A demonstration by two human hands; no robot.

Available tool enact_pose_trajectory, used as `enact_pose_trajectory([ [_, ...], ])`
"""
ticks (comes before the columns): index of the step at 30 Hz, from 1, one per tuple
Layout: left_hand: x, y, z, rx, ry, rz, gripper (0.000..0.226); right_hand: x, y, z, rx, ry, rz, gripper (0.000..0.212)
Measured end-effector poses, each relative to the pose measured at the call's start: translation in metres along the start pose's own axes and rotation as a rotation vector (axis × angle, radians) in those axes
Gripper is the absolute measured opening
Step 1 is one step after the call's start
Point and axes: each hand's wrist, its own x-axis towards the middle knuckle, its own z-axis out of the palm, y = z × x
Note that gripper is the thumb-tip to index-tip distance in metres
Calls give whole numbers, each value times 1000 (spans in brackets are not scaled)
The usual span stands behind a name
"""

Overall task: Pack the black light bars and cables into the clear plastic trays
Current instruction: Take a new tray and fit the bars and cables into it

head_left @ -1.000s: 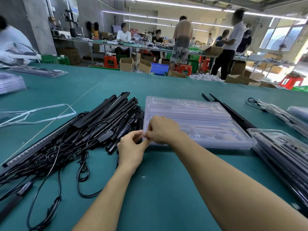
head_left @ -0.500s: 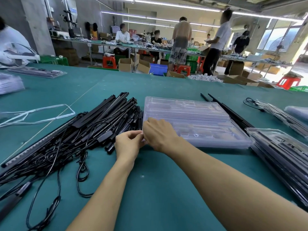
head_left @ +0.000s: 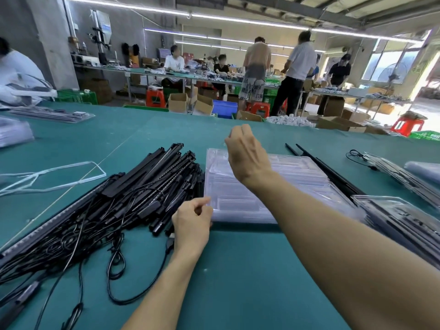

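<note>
Right hand (head_left: 247, 158) lifted; its grasp hidden.

Left forearm (head_left: 164, 287) enters at bottom centre, angled up and slightly right; left hand (head_left: 192, 223) sits low, back toward camera, fingers loosely curled; thumb and forefinger tips point up-right, close together; whether they pinch anything cannot be resolved. Right forearm (head_left: 333, 234) enters from lower right, running up-left; right hand (head_left: 247, 156) is held higher and farther out than the left, back toward camera, fingers curled forward and mostly hidden; grip indeterminate; hands well apart.
</note>
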Motion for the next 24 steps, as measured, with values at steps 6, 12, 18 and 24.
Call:
enact_pose_trajectory([
  [6, -2, -2, 3, 21, -1, 52, 26, -49, 6, 22, -36, -112, -438, 27],
  [12, -6, -2, 4, 168, -41, 214, 33, -78, 16, 35, -236, -214, -411, 47],
  [18, -8, -4, 6, 412, -166, 258, 66, -64, 18, 26, -279, -157, -93, 17],
  [24, -6, 4, 13, 782, -165, 358, 59, -46, 36, 7, -78, -63, 62, 25],
])
